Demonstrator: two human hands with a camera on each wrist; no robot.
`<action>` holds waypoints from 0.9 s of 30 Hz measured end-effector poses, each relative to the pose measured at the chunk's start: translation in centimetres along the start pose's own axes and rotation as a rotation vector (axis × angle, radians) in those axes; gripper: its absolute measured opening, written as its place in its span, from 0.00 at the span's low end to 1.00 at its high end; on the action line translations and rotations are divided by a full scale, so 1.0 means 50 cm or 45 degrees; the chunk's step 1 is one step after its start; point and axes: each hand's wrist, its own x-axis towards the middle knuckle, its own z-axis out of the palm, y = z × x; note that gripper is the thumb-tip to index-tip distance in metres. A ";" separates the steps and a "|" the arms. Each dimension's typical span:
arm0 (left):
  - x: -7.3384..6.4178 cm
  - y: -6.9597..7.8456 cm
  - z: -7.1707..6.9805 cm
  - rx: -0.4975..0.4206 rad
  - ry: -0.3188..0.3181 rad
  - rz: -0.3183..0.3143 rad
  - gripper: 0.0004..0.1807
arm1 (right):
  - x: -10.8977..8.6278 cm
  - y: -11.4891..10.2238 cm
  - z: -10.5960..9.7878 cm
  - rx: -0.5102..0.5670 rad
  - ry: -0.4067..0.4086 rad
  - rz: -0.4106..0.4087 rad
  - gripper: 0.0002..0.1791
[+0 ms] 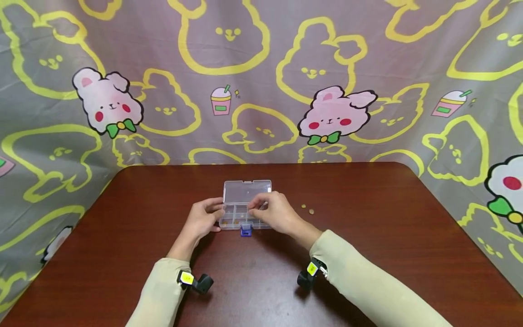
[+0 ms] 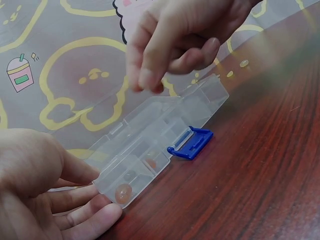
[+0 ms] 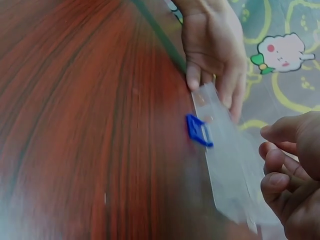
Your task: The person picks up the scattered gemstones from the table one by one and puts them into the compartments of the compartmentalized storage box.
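A clear plastic compartment box [image 1: 240,225] stands on the table with its lid [image 1: 246,191] raised at the back and a blue latch [image 1: 246,230] folded down at the front. My left hand [image 1: 203,218] grips the box's left end, thumb at the rim and fingers low on the side. Small amber beads lie in compartments; one bead [image 2: 123,193] sits near the left fingers. My right hand [image 1: 274,212] hovers over the middle compartments, thumb and fingers curled close together. Whether anything small sits between those fingertips is hidden.
Two small yellowish beads, the nearer bead [image 1: 311,211] and the farther bead [image 1: 303,206], lie on the brown table [image 1: 367,218] right of the box. A patterned curtain [image 1: 261,91] hangs behind the table. Each sleeve carries a wrist camera.
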 end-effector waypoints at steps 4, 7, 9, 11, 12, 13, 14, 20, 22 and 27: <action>0.000 0.001 0.000 0.010 0.006 0.010 0.22 | -0.011 0.018 -0.031 0.013 0.060 -0.004 0.02; 0.001 0.002 0.000 0.011 0.010 0.011 0.22 | -0.021 0.036 -0.055 0.015 0.087 0.020 0.03; 0.001 0.003 0.000 0.006 0.009 0.006 0.22 | -0.029 0.049 -0.071 0.005 0.096 0.047 0.03; 0.001 0.003 0.001 0.004 0.008 0.002 0.22 | -0.037 0.062 -0.087 -0.020 0.105 0.075 0.03; 0.001 0.002 0.001 0.004 0.008 0.001 0.22 | -0.042 0.069 -0.095 -0.027 0.107 0.087 0.03; 0.002 0.002 0.001 0.004 0.009 -0.002 0.22 | -0.047 0.076 -0.102 -0.034 0.110 0.094 0.03; 0.002 0.001 0.002 0.005 0.011 -0.004 0.22 | -0.052 0.083 -0.109 -0.043 0.113 0.103 0.03; -0.001 -0.001 0.002 0.017 0.012 -0.004 0.22 | -0.083 0.126 -0.151 -0.064 0.130 0.170 0.02; -0.003 0.000 0.003 0.016 0.010 -0.003 0.22 | -0.093 0.138 -0.165 -0.065 0.135 0.207 0.02; -0.004 0.001 0.006 0.025 0.007 -0.011 0.22 | -0.112 0.168 -0.194 -0.085 0.138 0.258 0.03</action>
